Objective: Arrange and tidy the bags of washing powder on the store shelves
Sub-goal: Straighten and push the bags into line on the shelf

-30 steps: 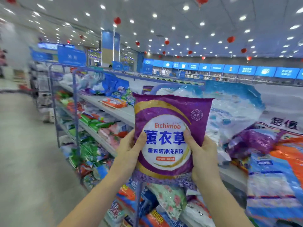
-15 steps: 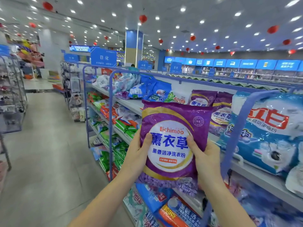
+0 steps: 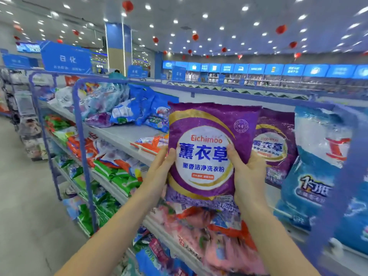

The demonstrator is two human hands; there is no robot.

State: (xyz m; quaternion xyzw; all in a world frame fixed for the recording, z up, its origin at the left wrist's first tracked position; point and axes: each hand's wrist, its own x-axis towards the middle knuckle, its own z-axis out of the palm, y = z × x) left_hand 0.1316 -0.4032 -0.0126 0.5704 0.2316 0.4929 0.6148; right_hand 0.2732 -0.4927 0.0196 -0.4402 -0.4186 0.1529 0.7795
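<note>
- Right up close, both of my forearms reach in from the bottom, and my left hand [image 3: 159,168] and right hand [image 3: 249,176] are clamped on the purple bag [image 3: 207,156] of washing powder, one on each side edge
- Each thumb presses across the printed front; the other fingers go round behind the bag, out of my sight
- The bag is upright with its label facing me, held in the air in front of the top shelf [image 3: 123,134]
- Just behind its right edge a second purple bag [image 3: 276,148] stands on that shelf, and beside that is a big blue bag [image 3: 318,176], blurred
- Left of my hands an orange bag [image 3: 151,143] lies flat near the shelf's front edge
- Lower down, green bags [image 3: 119,176] are stacked on the shelf beneath
- Farther along the top shelf, a heap of blue and white bags [image 3: 135,112] lies jumbled
- Far back I see a blue hanging sign [image 3: 67,59] and red lanterns [image 3: 127,5] under the ceiling
</note>
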